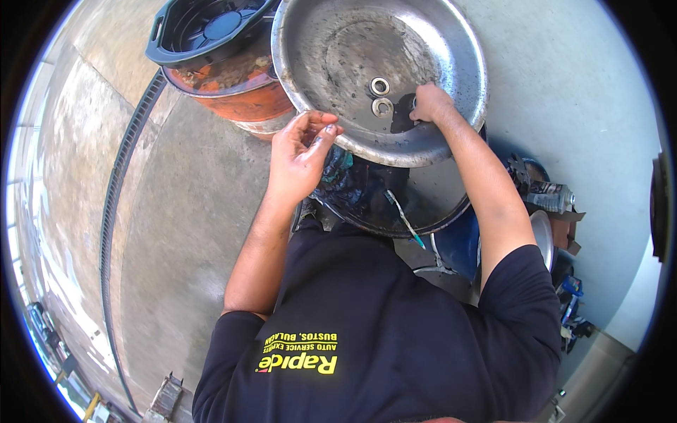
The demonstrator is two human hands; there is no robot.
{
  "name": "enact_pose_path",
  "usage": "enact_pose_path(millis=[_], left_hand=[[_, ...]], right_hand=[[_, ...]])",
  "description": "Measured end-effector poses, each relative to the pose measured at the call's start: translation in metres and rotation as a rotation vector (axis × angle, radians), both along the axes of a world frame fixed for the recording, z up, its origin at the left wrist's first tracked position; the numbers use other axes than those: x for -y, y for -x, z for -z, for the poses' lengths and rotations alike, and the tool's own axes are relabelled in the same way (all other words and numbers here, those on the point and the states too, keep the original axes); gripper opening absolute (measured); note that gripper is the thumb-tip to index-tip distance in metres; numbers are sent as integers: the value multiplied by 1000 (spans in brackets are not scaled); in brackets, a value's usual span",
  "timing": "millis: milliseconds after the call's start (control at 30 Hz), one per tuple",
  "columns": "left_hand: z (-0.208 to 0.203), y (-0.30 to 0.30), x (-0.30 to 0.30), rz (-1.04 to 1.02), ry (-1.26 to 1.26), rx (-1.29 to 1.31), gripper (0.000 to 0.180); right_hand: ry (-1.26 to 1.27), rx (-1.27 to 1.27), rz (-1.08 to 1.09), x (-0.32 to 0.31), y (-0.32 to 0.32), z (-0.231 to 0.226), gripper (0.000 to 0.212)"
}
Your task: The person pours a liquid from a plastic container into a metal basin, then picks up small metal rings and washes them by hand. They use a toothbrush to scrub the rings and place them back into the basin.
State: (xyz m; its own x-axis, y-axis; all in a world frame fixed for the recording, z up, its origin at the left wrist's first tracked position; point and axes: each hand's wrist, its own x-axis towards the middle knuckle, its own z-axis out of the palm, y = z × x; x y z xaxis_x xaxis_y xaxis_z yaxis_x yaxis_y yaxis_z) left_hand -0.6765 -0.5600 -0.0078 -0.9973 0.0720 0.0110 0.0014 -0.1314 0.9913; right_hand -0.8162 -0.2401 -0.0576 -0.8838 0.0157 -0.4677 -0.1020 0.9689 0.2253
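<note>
A wide round metal basin (470, 42), wet and stained with dark grime, stands in front of me. Two ring-shaped metal bearings, a farther one (379, 86) and a nearer one (382, 108), lie on its bottom. My right hand (432, 103) reaches into the basin on the right, its fingers closed at a metal ring, of which only a shiny sliver shows beside them. At the basin's near left rim my left hand (303, 155) hovers palm up, fingers loosely curled, thumb apart, with nothing visible in it. Dark grease marks its fingertips.
Under the basin is a dark drum top (430, 190) with a toothbrush (404, 218) and a dark rag (338, 180). A black drain pan (190, 53) rests on an orange drum (243, 106) at the left. Spray cans (553, 196) stand at the right by the wall.
</note>
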Motion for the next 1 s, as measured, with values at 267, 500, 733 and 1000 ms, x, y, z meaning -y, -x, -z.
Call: enact_pose_path(millis=[267, 500, 733, 1000], left_hand=[[-7, 4, 4, 56, 78, 16, 18], [-11, 10, -15, 160, 291, -157, 18], [-19, 7, -19, 295, 457, -221, 18], [-21, 0, -22, 310, 476, -186, 19]], right_hand=[[44, 19, 41, 14, -8, 4, 58], [68, -25, 94, 25, -10, 5, 71], [89, -7, 47, 27, -15, 4, 74], [339, -189, 31, 56, 15, 12, 74]])
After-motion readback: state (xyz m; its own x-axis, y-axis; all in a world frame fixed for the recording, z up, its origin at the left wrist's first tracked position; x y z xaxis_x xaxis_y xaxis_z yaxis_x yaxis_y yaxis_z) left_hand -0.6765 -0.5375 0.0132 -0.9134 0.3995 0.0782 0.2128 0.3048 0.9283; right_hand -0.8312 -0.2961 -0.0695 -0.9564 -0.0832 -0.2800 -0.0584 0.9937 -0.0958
